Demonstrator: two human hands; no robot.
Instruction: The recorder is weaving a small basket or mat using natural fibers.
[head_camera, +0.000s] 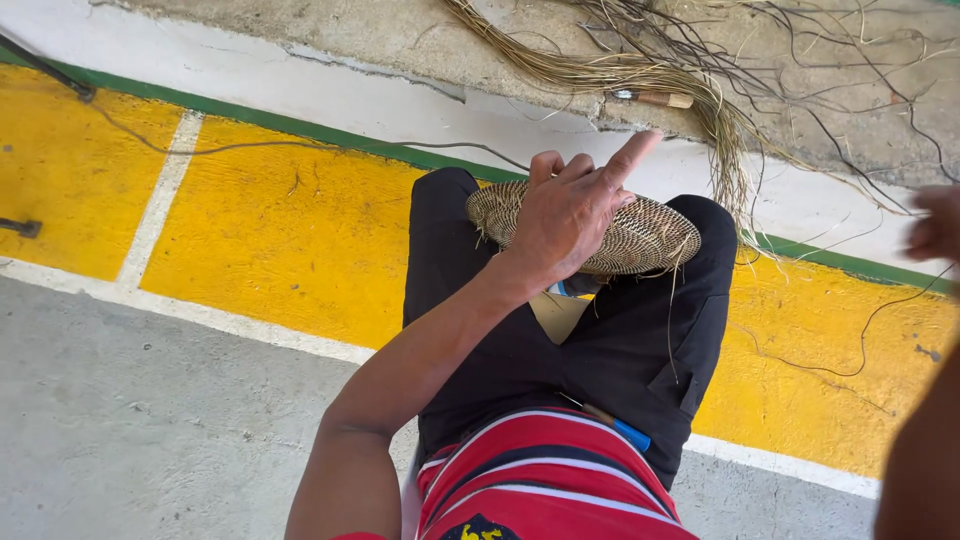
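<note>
straw-coloured woven disc (640, 235) sat on the knees w/ left hand (565, 215) pressed on top, index finger stuck out, other fingers curled, while right hand (935, 228) was blurred at the frame edge, grip unclear, prob. mid-stitch pulling a fibre (870, 325) taut, next needing it threaded back into the rim.

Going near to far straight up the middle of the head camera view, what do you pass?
Red striped shirt → black trousers → left hand resting on the round woven basket piece → bundle of straw fibres with a wooden-handled tool.
</note>
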